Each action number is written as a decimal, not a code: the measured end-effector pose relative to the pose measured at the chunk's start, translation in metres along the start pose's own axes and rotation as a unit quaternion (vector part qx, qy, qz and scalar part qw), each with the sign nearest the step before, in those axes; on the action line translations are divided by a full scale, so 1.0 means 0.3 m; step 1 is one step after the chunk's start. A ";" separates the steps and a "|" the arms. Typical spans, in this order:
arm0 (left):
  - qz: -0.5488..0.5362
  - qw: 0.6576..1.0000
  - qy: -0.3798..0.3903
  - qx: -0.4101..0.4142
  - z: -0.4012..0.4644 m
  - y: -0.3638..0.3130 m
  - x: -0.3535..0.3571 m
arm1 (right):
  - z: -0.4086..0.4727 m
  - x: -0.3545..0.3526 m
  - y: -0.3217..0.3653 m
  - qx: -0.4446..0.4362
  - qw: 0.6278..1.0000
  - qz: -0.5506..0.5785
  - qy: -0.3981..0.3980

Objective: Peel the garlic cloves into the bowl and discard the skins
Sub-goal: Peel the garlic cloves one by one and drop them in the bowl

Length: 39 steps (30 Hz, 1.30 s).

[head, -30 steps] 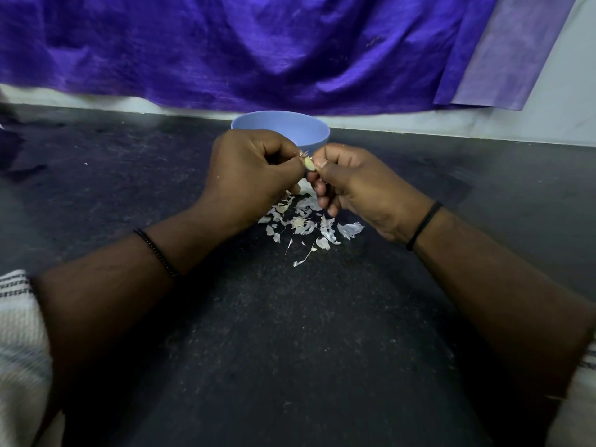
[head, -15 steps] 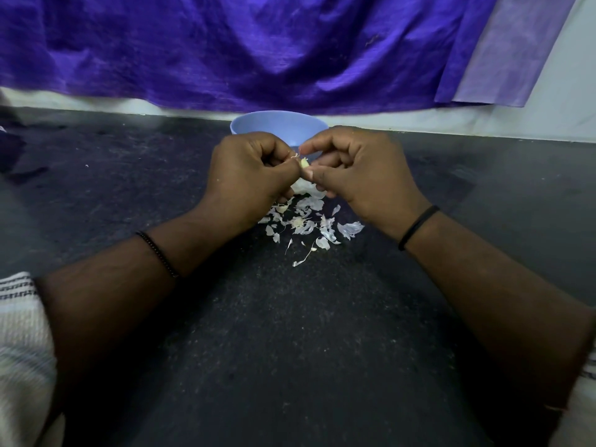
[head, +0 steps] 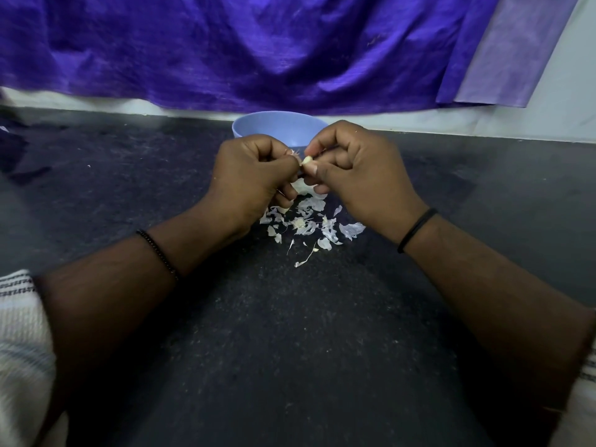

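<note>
A small pale garlic clove (head: 306, 160) is held between my two hands, just in front of a light blue bowl (head: 278, 125) on the dark counter. My left hand (head: 250, 179) has its fingers curled and pinches the clove's left end, where a bit of skin sticks up. My right hand (head: 356, 174) pinches the clove between thumb and forefinger. A heap of white garlic skins (head: 311, 222) lies on the counter under and just in front of my hands. The bowl's inside is hidden from here.
The dark speckled counter (head: 290, 350) stretches wide on both sides and toward me. A purple cloth (head: 258, 50) hangs on the wall behind the bowl. A dark cloth (head: 16, 150) lies at the far left edge.
My right hand turned over so its knuckles face up and rose a little, still at the clove. A loose skin flake has dropped onto the heap. My left hand has barely moved.
</note>
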<state>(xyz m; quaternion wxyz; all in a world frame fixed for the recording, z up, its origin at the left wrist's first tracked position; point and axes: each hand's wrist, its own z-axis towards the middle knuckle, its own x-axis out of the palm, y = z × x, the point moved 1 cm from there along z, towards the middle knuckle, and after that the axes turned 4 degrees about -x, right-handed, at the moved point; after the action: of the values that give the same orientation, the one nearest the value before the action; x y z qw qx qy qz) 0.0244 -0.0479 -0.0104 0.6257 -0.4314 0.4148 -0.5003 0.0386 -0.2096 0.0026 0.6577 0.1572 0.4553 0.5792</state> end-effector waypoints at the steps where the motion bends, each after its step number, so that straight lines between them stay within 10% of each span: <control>1: 0.000 1.000 0.000 0.001 -0.001 0.000 -0.001 | 0.000 0.001 0.001 0.001 1.000 0.007 -0.002; 13: 0.085 0.995 -0.009 0.043 -0.002 0.007 -0.013 | 0.008 -0.001 0.006 0.039 0.988 0.148 -0.027; 21: 0.400 0.901 -0.017 0.169 0.008 0.005 -0.022 | 0.009 -0.010 -0.010 0.070 0.986 0.151 -0.015; 39: 0.165 0.976 0.009 0.140 -0.017 -0.020 -0.014 | 0.007 -0.017 -0.002 0.091 0.985 0.146 -0.014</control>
<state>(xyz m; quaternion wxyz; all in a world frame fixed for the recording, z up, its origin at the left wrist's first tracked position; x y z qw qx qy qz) 0.0173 -0.0453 -0.0058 0.7497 -0.2608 0.4122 -0.4472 0.0410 -0.2138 0.0056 0.5555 0.2891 0.4691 0.6227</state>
